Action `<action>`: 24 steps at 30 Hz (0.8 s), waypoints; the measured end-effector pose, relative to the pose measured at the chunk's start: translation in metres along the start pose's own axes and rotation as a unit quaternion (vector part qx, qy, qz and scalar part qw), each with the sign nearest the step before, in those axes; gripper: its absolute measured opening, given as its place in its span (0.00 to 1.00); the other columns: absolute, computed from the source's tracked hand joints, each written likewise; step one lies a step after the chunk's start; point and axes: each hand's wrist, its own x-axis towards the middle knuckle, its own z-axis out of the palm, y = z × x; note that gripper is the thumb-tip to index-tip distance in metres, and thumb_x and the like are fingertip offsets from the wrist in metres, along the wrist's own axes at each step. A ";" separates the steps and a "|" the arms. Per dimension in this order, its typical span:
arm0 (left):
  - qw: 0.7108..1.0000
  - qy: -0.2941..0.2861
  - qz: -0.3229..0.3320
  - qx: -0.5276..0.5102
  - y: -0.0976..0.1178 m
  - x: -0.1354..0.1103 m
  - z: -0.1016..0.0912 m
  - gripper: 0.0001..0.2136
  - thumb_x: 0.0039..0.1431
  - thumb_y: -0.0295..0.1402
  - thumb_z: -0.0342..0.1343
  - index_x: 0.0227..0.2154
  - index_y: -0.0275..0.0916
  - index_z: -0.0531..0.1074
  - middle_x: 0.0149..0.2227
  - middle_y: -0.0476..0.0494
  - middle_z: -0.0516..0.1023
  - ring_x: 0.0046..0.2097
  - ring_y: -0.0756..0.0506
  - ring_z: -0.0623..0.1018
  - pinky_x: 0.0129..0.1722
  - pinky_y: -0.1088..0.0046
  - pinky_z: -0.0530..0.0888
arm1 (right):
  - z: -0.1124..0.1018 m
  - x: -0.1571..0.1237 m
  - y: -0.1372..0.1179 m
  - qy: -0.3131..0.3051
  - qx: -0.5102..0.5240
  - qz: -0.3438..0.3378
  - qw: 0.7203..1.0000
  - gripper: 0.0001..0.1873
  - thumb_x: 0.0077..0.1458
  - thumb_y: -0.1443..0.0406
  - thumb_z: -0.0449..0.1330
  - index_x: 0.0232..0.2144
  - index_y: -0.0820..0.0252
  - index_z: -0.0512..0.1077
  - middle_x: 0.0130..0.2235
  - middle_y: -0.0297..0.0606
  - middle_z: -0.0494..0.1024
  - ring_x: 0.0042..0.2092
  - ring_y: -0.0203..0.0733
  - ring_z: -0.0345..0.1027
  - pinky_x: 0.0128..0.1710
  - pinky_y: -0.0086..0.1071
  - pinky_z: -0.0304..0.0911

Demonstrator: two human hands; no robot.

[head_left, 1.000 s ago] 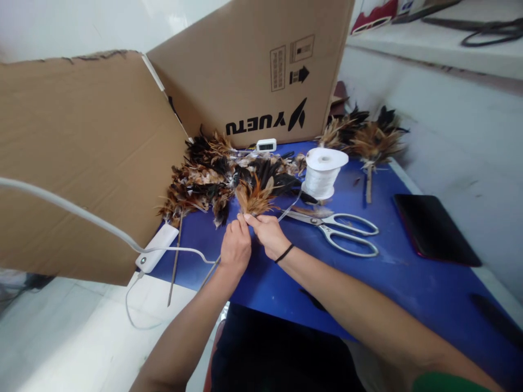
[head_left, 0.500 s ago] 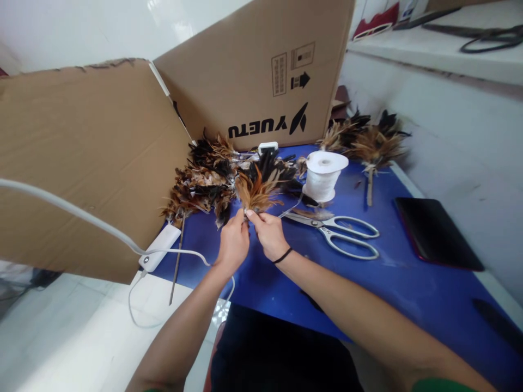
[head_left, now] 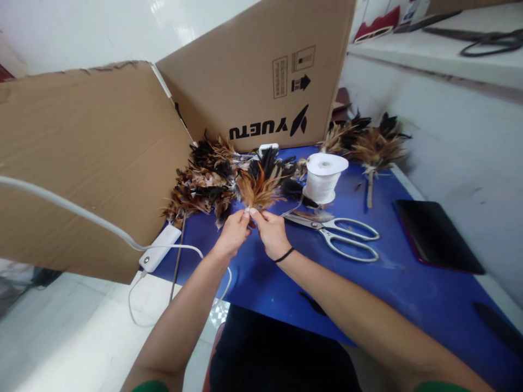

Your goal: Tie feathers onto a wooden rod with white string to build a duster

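Note:
A bunch of brown and black feathers (head_left: 261, 188) fans out away from me over the blue table. My left hand (head_left: 235, 234) pinches its base, fingers closed. My right hand (head_left: 270, 231), with a black band at the wrist, is closed at the same base, thumb beside the left thumb. White ribbon (head_left: 295, 208) runs from near my right hand toward a white spool (head_left: 326, 179) standing upright. The bunch's lower end is hidden by my fingers. Right of my hands lie large scissors (head_left: 333, 231), blades pointing at my right hand.
More feathers (head_left: 204, 185) are heaped behind my left hand, and feather bundles (head_left: 378, 144) lie at the back right. A dark tablet (head_left: 439, 235) rests on the right. Cardboard (head_left: 253, 76) walls the back and left. A white power bank (head_left: 160, 247) with cables sits at the left edge.
My left hand has turned slightly and its fingers have shifted at the feather base. The right hand stays nearly in place. The white cable by my left forearm has shifted.

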 end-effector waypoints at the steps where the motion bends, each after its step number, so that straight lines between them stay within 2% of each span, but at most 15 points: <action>1: 1.000 0.001 0.003 0.024 0.000 0.001 -0.001 0.10 0.60 0.34 0.43 0.27 0.36 0.64 0.23 0.51 0.66 0.18 0.56 0.60 0.18 0.79 0.56 | -0.001 0.001 0.000 -0.004 -0.008 -0.003 1.000 0.21 0.47 0.52 0.57 0.14 0.61 0.64 0.15 0.27 0.58 0.21 0.30 0.52 0.21 0.27 0.50; 3: 0.991 0.025 0.043 0.121 0.000 0.002 -0.004 0.12 0.60 0.33 0.43 0.23 0.36 0.64 0.21 0.50 0.66 0.20 0.55 0.62 0.22 0.78 0.58 | -0.002 0.002 -0.002 -0.015 -0.025 -0.003 1.000 0.21 0.47 0.52 0.57 0.13 0.61 0.64 0.14 0.27 0.57 0.21 0.30 0.51 0.21 0.27 0.49; 7: 0.932 0.083 0.116 0.334 -0.001 -0.001 -0.007 0.12 0.60 0.29 0.41 0.26 0.36 0.68 0.24 0.45 0.71 0.27 0.50 0.69 0.30 0.74 0.62 | -0.006 0.006 -0.007 -0.046 -0.074 0.014 0.996 0.22 0.45 0.52 0.58 0.12 0.60 0.62 0.14 0.26 0.55 0.20 0.30 0.48 0.21 0.27 0.46; 10: 0.898 0.095 0.126 0.410 -0.006 -0.005 -0.004 0.13 0.62 0.29 0.39 0.32 0.36 0.69 0.30 0.41 0.75 0.31 0.47 0.73 0.32 0.73 0.64 | -0.011 0.012 -0.006 -0.082 -0.130 0.028 0.988 0.22 0.46 0.52 0.57 0.11 0.61 0.64 0.13 0.27 0.58 0.20 0.30 0.49 0.21 0.28 0.46; 14: 0.866 0.109 0.124 0.472 -0.014 -0.008 0.005 0.13 0.63 0.29 0.38 0.35 0.35 0.69 0.32 0.39 0.76 0.34 0.45 0.75 0.32 0.72 0.66 | -0.017 0.018 -0.002 -0.118 -0.197 -0.005 0.973 0.20 0.47 0.53 0.57 0.16 0.62 0.73 0.17 0.32 0.69 0.22 0.33 0.59 0.26 0.28 0.52; 17: 0.830 0.137 0.115 0.528 -0.017 -0.010 0.012 0.12 0.63 0.28 0.39 0.38 0.35 0.67 0.33 0.39 0.74 0.34 0.45 0.75 0.32 0.72 0.67 | -0.017 0.018 -0.002 -0.088 -0.231 -0.036 0.968 0.18 0.48 0.56 0.57 0.15 0.61 0.73 0.16 0.32 0.69 0.23 0.33 0.60 0.26 0.28 0.52; 20: 0.786 0.153 0.123 0.586 -0.020 -0.011 0.018 0.13 0.63 0.26 0.38 0.41 0.33 0.66 0.34 0.38 0.72 0.35 0.45 0.75 0.33 0.72 0.68 | -0.014 0.015 -0.002 -0.040 -0.244 -0.060 0.967 0.19 0.48 0.59 0.57 0.10 0.61 0.66 0.13 0.29 0.62 0.20 0.31 0.53 0.22 0.28 0.46; 22: 0.764 0.160 0.139 0.610 -0.024 -0.011 0.020 0.14 0.63 0.25 0.37 0.45 0.31 0.65 0.34 0.37 0.71 0.37 0.44 0.74 0.33 0.71 0.69 | -0.012 0.014 0.000 -0.026 -0.224 -0.061 0.972 0.20 0.47 0.60 0.56 0.08 0.61 0.61 0.13 0.28 0.58 0.19 0.30 0.49 0.21 0.28 0.43; 24: 0.752 0.168 0.161 0.617 -0.028 -0.010 0.020 0.16 0.63 0.25 0.37 0.48 0.29 0.64 0.35 0.36 0.70 0.38 0.43 0.74 0.33 0.71 0.69 | -0.010 0.012 0.001 -0.025 -0.179 -0.045 0.982 0.20 0.47 0.59 0.56 0.10 0.61 0.62 0.14 0.28 0.58 0.20 0.30 0.49 0.21 0.28 0.43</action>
